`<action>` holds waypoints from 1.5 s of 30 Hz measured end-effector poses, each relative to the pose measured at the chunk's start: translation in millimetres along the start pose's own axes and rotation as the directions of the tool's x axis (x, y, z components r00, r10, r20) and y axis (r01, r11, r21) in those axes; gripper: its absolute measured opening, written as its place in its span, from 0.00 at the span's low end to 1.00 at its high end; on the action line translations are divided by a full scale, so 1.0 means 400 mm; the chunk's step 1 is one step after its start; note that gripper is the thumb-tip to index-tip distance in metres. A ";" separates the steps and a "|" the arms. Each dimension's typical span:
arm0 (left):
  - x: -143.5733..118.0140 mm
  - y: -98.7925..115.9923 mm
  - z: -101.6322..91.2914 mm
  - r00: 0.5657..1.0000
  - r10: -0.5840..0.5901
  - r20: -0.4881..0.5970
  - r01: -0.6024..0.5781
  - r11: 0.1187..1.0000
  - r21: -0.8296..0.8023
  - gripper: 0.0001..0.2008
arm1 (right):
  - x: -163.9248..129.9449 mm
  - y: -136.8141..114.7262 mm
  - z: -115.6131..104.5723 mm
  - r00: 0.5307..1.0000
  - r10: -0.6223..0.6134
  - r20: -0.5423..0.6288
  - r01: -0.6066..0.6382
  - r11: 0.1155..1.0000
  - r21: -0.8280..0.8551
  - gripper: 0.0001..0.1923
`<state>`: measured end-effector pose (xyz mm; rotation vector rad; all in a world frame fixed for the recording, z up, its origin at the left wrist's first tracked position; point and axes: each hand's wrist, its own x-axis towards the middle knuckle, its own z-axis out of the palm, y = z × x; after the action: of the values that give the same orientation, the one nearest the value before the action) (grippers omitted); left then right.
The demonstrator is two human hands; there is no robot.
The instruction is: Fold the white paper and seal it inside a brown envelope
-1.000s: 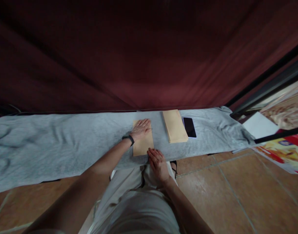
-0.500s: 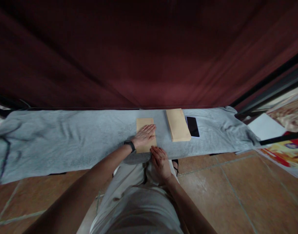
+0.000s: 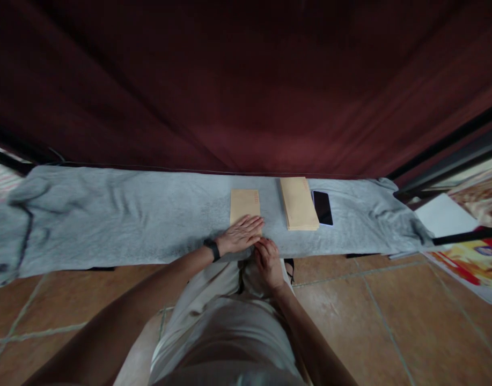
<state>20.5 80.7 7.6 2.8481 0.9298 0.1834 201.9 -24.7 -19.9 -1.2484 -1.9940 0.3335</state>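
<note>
A tan paper envelope (image 3: pixel 242 201) with small red marks near its top right corner lies on the grey cloth in front of me. My left hand (image 3: pixel 242 234) rests flat across its lower half, fingers stretched out and pointing right, covering that part. Close beside the left fingertips, my right hand (image 3: pixel 269 262) has its fingers bent together at the envelope's near right corner, which they seem to pinch; the fingers hide the corner itself. To the right lies a stack of similar envelopes (image 3: pixel 299 205), touched by neither hand.
A dark-screened phone (image 3: pixel 323 207) lies just right of the stack. The long grey cloth (image 3: pixel 149 214) covers a narrow surface, with a dark red curtain (image 3: pixel 246 107) behind it. At the far right are a white sheet (image 3: pixel 446 215) and a colourful printed sheet (image 3: pixel 477 262). Tiles cover the floor.
My left hand has slid toward me down the envelope, uncovering its upper part and red marks. The right fingers have bent inward at the near corner. The view has shifted slightly.
</note>
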 end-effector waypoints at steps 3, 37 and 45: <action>-0.027 0.018 -0.005 1.000 0.028 -0.014 -0.028 0.999 0.018 0.27 | -0.001 -0.001 -0.007 1.000 -0.016 -0.010 0.017 0.999 0.028 0.17; -0.144 0.094 0.021 0.998 0.020 -0.057 -0.017 0.999 0.050 0.44 | -0.006 0.010 -0.019 0.999 0.023 0.027 -0.026 0.992 0.124 0.18; -0.205 0.055 0.032 0.994 0.051 -0.097 -0.051 0.999 -0.001 0.37 | 0.106 -0.031 -0.008 0.983 -0.047 0.175 0.043 0.999 0.026 0.22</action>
<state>-30.7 13.3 -7.3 2.8838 0.8733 0.3311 185.5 5.0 8.6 -1.1931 -2.1581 0.4553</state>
